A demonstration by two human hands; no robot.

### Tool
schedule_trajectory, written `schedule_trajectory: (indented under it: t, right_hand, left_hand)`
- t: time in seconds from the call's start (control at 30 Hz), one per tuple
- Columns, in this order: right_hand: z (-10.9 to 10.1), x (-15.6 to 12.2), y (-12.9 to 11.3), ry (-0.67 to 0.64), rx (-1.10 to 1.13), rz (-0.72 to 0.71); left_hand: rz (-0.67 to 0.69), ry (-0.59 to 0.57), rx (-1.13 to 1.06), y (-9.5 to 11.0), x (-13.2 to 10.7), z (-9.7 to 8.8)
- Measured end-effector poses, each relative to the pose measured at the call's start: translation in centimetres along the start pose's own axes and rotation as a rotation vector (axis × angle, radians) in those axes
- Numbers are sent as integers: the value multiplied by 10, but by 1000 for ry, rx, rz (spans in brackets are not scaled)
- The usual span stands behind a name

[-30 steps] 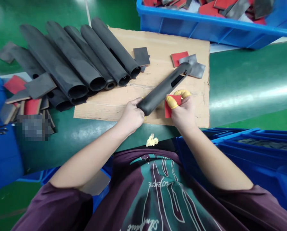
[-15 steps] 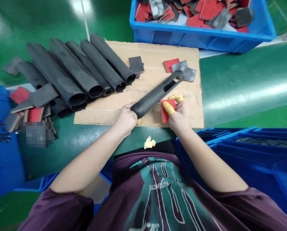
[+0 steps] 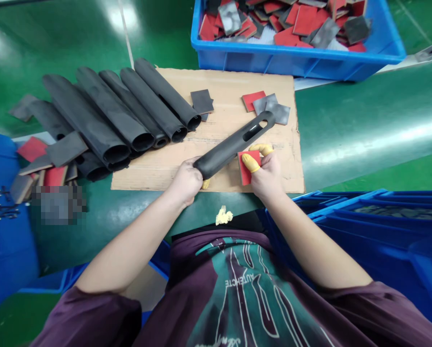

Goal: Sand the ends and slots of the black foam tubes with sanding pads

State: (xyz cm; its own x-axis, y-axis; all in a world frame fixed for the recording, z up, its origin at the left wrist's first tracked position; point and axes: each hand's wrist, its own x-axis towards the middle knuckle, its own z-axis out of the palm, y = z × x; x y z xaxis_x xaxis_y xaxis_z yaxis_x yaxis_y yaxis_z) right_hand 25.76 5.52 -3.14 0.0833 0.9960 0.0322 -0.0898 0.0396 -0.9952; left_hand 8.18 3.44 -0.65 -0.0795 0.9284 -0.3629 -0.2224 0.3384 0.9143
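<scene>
My left hand (image 3: pixel 189 182) is closed round the near end of a black tube (image 3: pixel 221 153), which slants up to the right above the cardboard. A long slot shows near the tube's rounded far end. In my right hand (image 3: pixel 268 173) is a square red sanding pad (image 3: pixel 250 176), pinched under the thumb beside the tube. Yellow finger cots cover that thumb and a finger. I cannot tell whether the pad touches the tube. The fingers of my left hand are mostly hidden beneath the tube; one yellow tip shows.
Several black tubes (image 3: pixel 111 115) lie side by side at the left, with loose pads (image 3: pixel 67 148) near them. The cardboard sheet (image 3: pixel 158 171) also bears grey pads (image 3: pixel 202 101) and a red pad (image 3: pixel 252 100). Behind stands a blue bin (image 3: pixel 291 60) of pads. Yellow scraps (image 3: pixel 223 216) lie near me.
The tube has turned slightly about its length, so its slot looks different. Both hands keep their holds; the whole view has shifted a little.
</scene>
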Motion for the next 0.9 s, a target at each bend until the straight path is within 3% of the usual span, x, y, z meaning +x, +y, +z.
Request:
schedule_trajectory:
  t: [0.17, 0.3, 0.47, 0.53, 0.73, 0.8, 0.9]
  right_hand:
    - [0, 0, 2, 55, -17, -19]
    - [17, -19, -1, 94, -63, -106]
    - [41, -46, -11, -123, -100, -105]
    - [34, -36, -12, -127, -140, -126]
    - [-14, 20, -12, 154, -273, -160]
    - [-17, 18, -14, 161, -249, -193]
    - [-10, 3, -20, 54, -234, -194]
  left_hand:
    - [-6, -46, -19, 8, -2, 6]
    - [-26, -82, -76, 12, -5, 10]
    - [-81, -120, -78, 10, -9, 9]
    - [-84, -119, -86, 9, -8, 7]
    - [-25, -88, -21, 7, -4, 4]
    - [-36, -96, -27, 8, -5, 5]
    - [-33, -144, -24, 8, -5, 8]
